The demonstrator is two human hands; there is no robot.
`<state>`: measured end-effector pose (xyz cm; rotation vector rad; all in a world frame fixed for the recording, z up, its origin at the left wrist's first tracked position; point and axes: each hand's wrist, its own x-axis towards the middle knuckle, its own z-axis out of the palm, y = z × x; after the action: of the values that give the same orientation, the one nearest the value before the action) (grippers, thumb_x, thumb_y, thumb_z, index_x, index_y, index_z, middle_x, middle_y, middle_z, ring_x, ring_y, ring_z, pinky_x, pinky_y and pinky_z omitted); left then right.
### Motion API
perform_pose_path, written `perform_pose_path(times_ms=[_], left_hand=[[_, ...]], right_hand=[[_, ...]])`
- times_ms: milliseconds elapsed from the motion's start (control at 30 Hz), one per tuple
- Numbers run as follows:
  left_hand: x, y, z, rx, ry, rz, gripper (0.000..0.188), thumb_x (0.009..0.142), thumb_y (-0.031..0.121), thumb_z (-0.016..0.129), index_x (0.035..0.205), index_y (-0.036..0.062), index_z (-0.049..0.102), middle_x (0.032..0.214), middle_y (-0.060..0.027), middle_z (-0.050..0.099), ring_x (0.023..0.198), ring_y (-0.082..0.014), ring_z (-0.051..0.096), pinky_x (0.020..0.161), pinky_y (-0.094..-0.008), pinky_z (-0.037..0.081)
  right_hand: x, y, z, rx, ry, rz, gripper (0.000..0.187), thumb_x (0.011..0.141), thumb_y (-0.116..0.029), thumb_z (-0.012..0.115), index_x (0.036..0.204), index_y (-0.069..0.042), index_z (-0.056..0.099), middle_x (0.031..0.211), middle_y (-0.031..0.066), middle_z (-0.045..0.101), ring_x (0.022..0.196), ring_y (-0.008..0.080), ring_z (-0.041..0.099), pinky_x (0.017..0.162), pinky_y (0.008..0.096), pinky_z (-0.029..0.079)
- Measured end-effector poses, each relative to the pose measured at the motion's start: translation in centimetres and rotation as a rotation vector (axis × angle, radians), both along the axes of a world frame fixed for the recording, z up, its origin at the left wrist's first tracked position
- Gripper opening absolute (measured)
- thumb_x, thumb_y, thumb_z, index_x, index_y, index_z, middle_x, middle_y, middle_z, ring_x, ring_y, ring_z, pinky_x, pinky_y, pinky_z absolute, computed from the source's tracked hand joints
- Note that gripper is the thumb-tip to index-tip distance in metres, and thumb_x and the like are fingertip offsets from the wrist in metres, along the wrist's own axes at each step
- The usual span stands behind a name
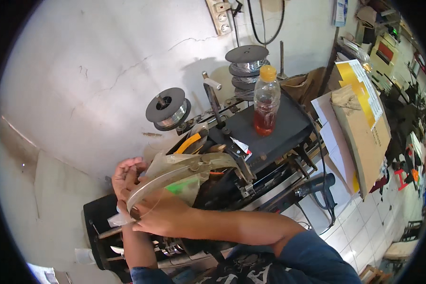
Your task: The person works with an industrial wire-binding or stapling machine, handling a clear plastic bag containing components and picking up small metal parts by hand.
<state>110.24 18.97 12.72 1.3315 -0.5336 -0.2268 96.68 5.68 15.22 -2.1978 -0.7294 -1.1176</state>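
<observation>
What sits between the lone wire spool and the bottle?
In the head view: a metal post, part of the rail and a stretch of the machine's black top.

Noted a white wall [128,33], cracked and lightly marked, with a socket strip [219,19] at upper centre and brownish staining [21,137] toward the left, plus a pale tiled floor [364,225] at right, dark-jointed, bordered by dense clutter [402,109], under uneven light.
</observation>
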Motion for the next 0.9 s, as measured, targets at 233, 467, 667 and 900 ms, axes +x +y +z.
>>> perform_pose_path(times_ms=[233, 467, 667, 900], left_hand=[[-1.1, 1.6, -1.1, -0.150, -0.094, 0.110, 0.020, 0.090, 0.001, 0.054, 0.110, 0.0034, 0.057, 0.105, -0.0126, 0.065, 0.090, -0.0203, 0.063, 0.084, -0.0336, 0.051], [-1.1, 9.7, -4.3, -0.072, -0.171, 0.179, 0.030, 0.094, 0.018, 0.048, 0.120, 0.0043, 0.051, 0.117, -0.0160, 0.059, 0.100, -0.0266, 0.059, 0.091, -0.0403, 0.048], [-7.1, 11.2, -3.9, -0.080, -0.211, 0.407, 0.044, 0.084, 0.018, 0.067, 0.120, -0.0004, 0.050, 0.115, -0.0126, 0.059, 0.103, -0.0227, 0.059, 0.091, -0.0382, 0.048], [-14.8, 10.8, -4.0, -0.055, -0.235, 0.631, 0.031, 0.094, 0.011, 0.053, 0.123, 0.0012, 0.048, 0.110, -0.0119, 0.059, 0.096, -0.0202, 0.059, 0.088, -0.0315, 0.046]], right_hand=[[-6.4, -2.4, -2.6, -0.014, -0.026, 0.088, 0.041, 0.084, -0.022, 0.054, 0.121, -0.004, 0.053, 0.128, 0.0144, 0.050, 0.121, 0.0287, 0.047, 0.102, 0.0525, 0.035], [-17.2, -9.0, -11.8, -0.044, 0.317, 0.093, 0.025, 0.077, -0.024, 0.068, 0.100, -0.013, 0.065, 0.100, 0.0054, 0.065, 0.082, 0.0194, 0.062, 0.077, 0.0340, 0.050], [-27.4, -15.0, -22.5, 0.202, 0.881, -0.410, 0.022, 0.080, -0.025, 0.065, 0.096, -0.010, 0.064, 0.089, 0.0092, 0.065, 0.075, 0.0254, 0.065, 0.064, 0.0366, 0.052], [-32.1, -17.0, -24.1, 0.244, 1.105, -0.409, 0.030, 0.083, -0.026, 0.062, 0.105, -0.007, 0.062, 0.095, 0.0129, 0.065, 0.077, 0.0291, 0.066, 0.068, 0.0392, 0.053]])
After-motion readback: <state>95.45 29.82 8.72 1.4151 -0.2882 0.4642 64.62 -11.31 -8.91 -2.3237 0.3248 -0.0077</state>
